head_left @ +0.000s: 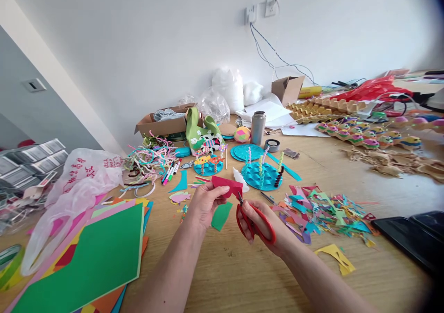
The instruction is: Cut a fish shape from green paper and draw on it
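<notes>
My left hand (205,203) pinches a piece of red paper (227,183) between thumb and fingers, above the middle of the table. My right hand (261,224) is closed round red-handled scissors (255,225), their blades at the lower right edge of the paper. Whether the blades are parted is too small to tell. Below the paper lies a green paper piece (221,216) on the wood. Just behind stand a blue painted disc with pipe cleaners upright in it (262,176) and a white bottle (240,179) lying tilted.
Coloured paper scraps (322,213) are heaped at the right, near a dark phone (409,239). Stacked coloured sheets (104,248) and a plastic bag (79,179) lie left. Farther back are pipe cleaners (152,158), a metal flask (258,128), black tape (272,145) and painted egg cartons (371,132).
</notes>
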The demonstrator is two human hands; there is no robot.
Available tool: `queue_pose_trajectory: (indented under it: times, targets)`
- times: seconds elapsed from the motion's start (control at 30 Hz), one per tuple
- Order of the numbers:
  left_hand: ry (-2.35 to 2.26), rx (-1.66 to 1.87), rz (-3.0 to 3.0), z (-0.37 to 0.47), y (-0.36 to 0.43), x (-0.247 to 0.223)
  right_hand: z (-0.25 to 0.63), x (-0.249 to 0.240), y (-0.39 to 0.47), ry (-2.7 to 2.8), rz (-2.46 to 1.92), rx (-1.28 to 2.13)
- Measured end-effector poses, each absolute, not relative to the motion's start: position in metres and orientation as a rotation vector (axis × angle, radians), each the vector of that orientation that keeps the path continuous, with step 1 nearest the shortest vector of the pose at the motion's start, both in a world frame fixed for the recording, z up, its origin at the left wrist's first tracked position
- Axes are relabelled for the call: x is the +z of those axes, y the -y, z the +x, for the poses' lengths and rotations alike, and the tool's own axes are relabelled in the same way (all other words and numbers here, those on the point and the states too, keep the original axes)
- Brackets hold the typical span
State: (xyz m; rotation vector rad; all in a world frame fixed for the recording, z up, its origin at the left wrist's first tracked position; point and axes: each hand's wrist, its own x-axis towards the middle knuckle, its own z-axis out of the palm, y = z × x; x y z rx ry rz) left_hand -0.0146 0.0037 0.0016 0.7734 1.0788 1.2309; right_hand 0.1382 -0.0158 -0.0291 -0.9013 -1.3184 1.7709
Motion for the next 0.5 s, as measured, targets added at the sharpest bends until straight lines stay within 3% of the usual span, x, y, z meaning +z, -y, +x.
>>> queue_pose_trajectory:
  times: [0.5]
  targets:
    - [-1.104,1.203,0.770,-0.0066,-0.0005,0.0006,0.1385,-0.0334,0.0138,1.305,-0.889,1.730]
